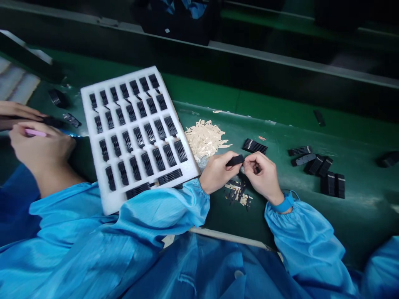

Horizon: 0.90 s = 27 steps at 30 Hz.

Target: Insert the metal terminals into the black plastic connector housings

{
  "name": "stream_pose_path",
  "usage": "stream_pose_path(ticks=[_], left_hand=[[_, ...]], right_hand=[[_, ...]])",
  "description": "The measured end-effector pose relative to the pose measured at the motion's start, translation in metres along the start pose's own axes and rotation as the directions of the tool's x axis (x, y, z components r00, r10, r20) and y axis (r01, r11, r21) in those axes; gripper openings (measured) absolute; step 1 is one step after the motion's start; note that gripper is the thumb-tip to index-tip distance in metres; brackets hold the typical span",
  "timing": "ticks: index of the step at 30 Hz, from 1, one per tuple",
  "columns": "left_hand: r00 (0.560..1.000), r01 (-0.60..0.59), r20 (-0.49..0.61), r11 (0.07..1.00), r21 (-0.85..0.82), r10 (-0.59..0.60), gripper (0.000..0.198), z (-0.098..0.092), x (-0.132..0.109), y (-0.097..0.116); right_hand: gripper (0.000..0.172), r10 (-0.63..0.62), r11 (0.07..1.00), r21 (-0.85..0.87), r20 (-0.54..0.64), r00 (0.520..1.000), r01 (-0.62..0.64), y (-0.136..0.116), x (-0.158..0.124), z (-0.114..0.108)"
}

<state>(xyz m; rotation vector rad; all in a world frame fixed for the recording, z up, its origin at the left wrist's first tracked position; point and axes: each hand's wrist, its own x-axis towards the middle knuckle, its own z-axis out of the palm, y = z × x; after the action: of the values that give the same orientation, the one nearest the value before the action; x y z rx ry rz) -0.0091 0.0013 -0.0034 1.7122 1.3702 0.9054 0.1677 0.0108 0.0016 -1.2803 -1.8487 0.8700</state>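
My left hand [216,173] is closed round a small black rectangular piece [235,160], its end pointing towards my other hand. The fingertips of my right hand [261,173] pinch together right at that end; what lies between them is too small to make out. Just below both hands, a scatter of small black and beige strips [238,193] lies on the green work surface [215,214]. A heap of pale cut slips [204,139] is beyond my left hand. Behind my right hand lies a stack of black pieces [254,146].
A white foam tray [139,83] holding rows of black pieces lies at left, partly under my left sleeve. Several black stacks [333,185] are at right. Farther left, a co-worker's hand [43,143] holds a pink tool [35,132]. A ledge [264,56] runs along the back.
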Motion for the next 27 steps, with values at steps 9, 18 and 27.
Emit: stream_pose_path(ticks=[9,18,27], left_hand=[[0.900,0.176,-0.286,0.873,-0.454,-0.330,0.015,-0.003,0.012,-0.004],[0.912,0.150,-0.253,0.836,-0.528,-0.323,0.024,0.001,0.006,0.001],[0.956,0.199,-0.145,0.928,-0.315,-0.254,0.016,0.002,0.009,-0.006]], right_hand=[[0.010,0.109,0.992,0.071,-0.144,0.983,-0.099,0.009,0.001,0.004],[0.014,-0.091,0.984,-0.149,0.025,0.996,0.094,0.002,0.001,0.013],[0.018,0.087,0.996,0.007,-0.118,0.989,-0.086,0.003,0.002,0.007]])
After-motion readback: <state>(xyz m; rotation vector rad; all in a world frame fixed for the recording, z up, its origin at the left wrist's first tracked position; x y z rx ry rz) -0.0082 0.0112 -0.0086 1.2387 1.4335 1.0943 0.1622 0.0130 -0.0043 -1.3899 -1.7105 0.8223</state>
